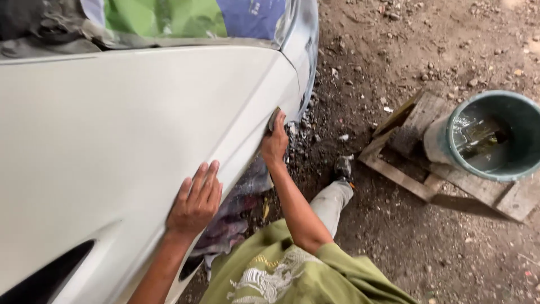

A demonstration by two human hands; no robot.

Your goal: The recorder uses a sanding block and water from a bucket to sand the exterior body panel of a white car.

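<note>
A white car body panel [112,146] fills the left half of the view. My left hand [196,198] lies flat on it, fingers spread, near its lower crease. Further along the panel's edge my right hand [274,142] presses a small dark sanding pad [274,118] against the white surface. The pad is mostly covered by my fingers.
Masking paper in green and blue [185,17] covers the car's upper part. A green bucket [509,163] with water stands on a wooden pallet [416,163] at the right. Dirt ground with stones [394,50] lies around. My shoe [342,168] is planted near the pallet.
</note>
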